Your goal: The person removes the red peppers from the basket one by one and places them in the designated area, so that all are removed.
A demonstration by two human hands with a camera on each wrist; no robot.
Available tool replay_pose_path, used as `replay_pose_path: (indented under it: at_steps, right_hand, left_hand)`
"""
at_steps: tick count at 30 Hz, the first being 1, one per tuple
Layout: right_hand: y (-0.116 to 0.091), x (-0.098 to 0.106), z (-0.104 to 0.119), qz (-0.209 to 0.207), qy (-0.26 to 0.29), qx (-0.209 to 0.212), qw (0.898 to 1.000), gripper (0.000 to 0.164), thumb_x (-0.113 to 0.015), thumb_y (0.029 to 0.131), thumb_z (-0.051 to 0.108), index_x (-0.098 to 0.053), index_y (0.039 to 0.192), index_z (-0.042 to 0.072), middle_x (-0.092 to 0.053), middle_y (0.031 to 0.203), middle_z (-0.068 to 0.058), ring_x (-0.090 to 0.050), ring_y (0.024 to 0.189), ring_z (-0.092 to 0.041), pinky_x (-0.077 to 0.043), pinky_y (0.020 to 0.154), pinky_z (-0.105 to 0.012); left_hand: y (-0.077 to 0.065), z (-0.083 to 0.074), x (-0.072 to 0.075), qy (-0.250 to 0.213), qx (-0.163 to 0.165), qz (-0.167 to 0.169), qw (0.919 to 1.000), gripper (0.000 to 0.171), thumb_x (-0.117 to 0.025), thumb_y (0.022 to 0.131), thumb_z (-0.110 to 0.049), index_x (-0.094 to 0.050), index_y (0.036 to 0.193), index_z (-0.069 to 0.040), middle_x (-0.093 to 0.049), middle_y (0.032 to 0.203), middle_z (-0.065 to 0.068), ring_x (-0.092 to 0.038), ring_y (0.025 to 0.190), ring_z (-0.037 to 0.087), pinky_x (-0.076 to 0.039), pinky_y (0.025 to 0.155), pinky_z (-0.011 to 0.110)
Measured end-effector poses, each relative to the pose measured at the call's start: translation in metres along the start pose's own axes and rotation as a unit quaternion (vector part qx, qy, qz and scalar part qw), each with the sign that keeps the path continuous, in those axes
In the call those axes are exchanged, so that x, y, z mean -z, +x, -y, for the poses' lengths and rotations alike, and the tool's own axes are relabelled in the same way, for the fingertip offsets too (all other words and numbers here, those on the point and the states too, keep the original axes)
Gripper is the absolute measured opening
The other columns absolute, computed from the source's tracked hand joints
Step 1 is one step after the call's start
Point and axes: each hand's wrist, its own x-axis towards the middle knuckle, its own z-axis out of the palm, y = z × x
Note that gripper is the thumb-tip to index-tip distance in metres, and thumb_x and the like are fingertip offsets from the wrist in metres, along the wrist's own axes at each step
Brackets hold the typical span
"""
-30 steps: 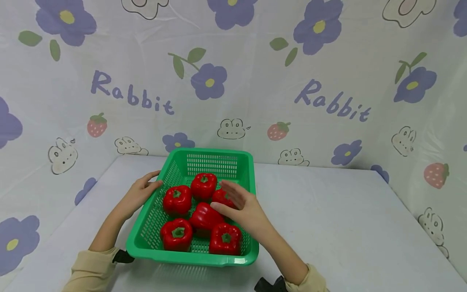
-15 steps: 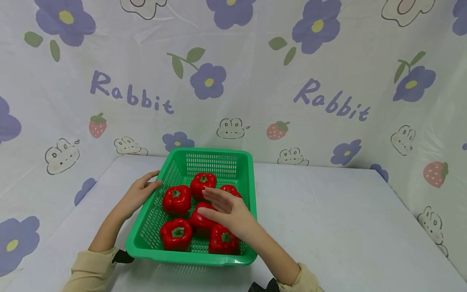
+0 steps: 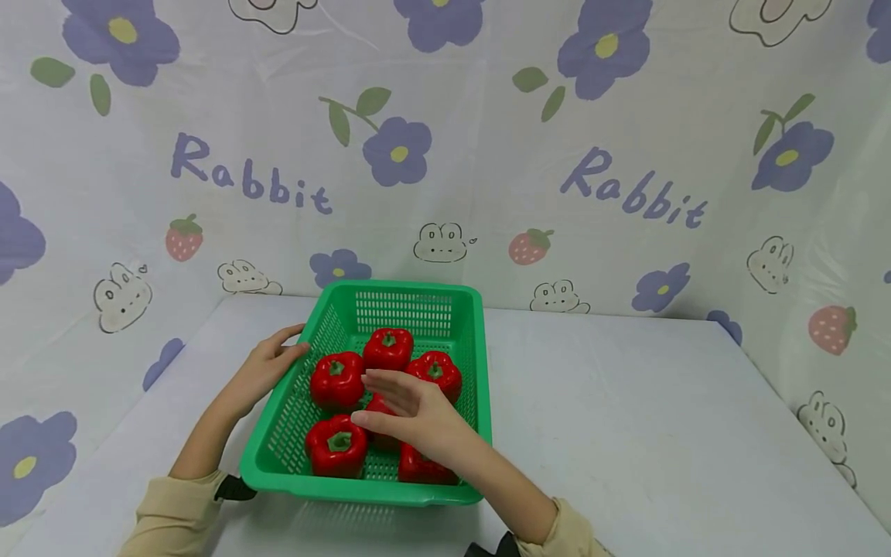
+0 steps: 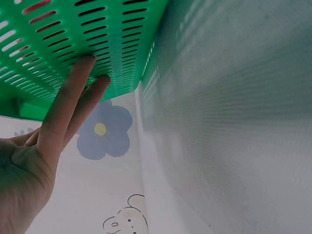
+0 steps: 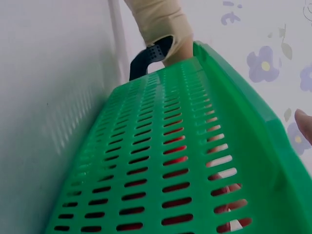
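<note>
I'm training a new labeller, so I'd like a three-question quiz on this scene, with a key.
1. How many red peppers show inside the green basket?
2. True or false: the right hand is over the basket.
3. Where are the left hand's fingertips? a) among the peppers; b) at the basket's outer side; c) on the right sleeve.

Key:
1. Six, two of them partly hidden by the right hand.
2. True.
3. b
</note>
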Motion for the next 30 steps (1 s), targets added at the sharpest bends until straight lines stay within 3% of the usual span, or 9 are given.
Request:
replay_pose_path:
  at_steps: [4, 18, 30]
  right_hand:
    - [0.001, -0.004, 0.001, 0.007, -0.005, -0.008, 1.000, 0.059, -0.070, 0.089, 0.035, -0.049, 0.143, 0.021, -0.053, 0.146, -0.003, -0.046, 0.138, -0.024, -0.046, 0.105, -0.040]
    - [0.003, -0.015, 0.007, 0.034, -0.029, -0.026, 0.999, 0.062, -0.071, 0.089, 0.035, -0.049, 0.144, 0.016, -0.053, 0.145, -0.002, -0.047, 0.138, -0.022, -0.042, 0.109, -0.044]
    - [0.011, -0.021, 0.000, 0.049, -0.067, -0.037, 0.996, 0.065, -0.073, 0.087, 0.034, -0.050, 0.143, 0.011, -0.056, 0.143, -0.006, -0.051, 0.134, -0.020, -0.044, 0.108, -0.040]
  left_hand:
    - [0.000, 0.000, 0.000, 0.000, 0.000, -0.001, 1.0000, 0.060, -0.043, 0.105, -0.034, -0.027, 0.152, -0.001, -0.060, 0.125, 0.032, -0.070, 0.087, 0.015, -0.059, 0.072, 0.030]
    - [-0.001, -0.002, -0.001, 0.005, -0.006, -0.004, 1.0000, 0.058, -0.042, 0.105, -0.033, -0.028, 0.151, 0.000, -0.061, 0.124, 0.032, -0.071, 0.086, 0.014, -0.059, 0.071, 0.031]
    - [-0.001, -0.002, -0.001, 0.006, -0.006, -0.006, 0.9999, 0.059, -0.042, 0.105, -0.032, -0.027, 0.152, -0.001, -0.061, 0.124, 0.031, -0.070, 0.087, 0.016, -0.059, 0.071, 0.030]
